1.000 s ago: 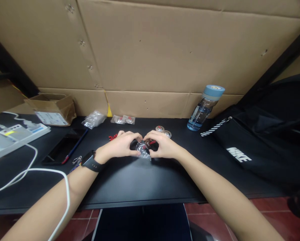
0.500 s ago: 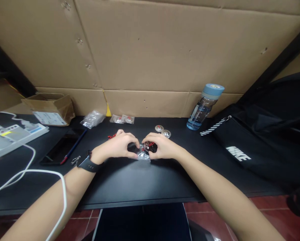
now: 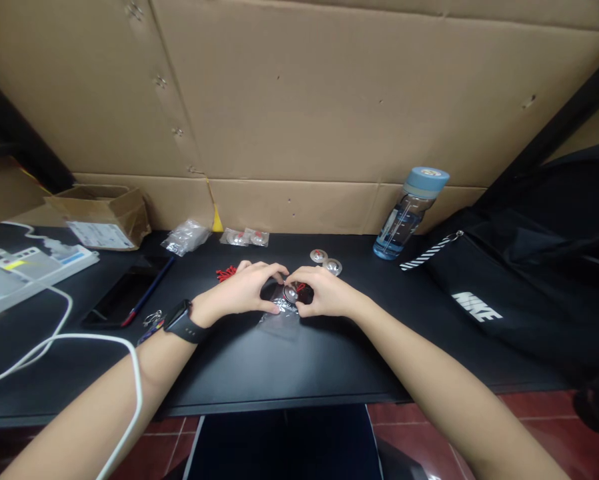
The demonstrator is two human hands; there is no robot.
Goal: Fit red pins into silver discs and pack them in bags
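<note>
Over the middle of the black table, my right hand [image 3: 324,291] pinches a small domed metal finger cymbal [image 3: 291,293] with a red cord showing under the fingers. My left hand [image 3: 249,288] is closed on a small clear plastic bag [image 3: 280,323], which hangs down toward me below the fingertips. The cymbal is at the bag's upper part; whether it is inside I cannot tell. Two loose finger cymbals [image 3: 332,267] lie just beyond my right hand. Red cords [image 3: 225,273] lie behind my left hand, partly hidden by it.
Two bagged cymbals [image 3: 244,237] and a pile of clear bags [image 3: 185,238] lie at the back. A cardboard box [image 3: 104,217], power strip [image 3: 34,270], phone [image 3: 124,293] and white cable [image 3: 92,341] are left. A water bottle [image 3: 403,220] and black bag [image 3: 499,287] stand right.
My left hand has moved slightly right, closer to the right hand. The plastic bag now extends lower toward me, and more of the red cords shows behind the left hand.
</note>
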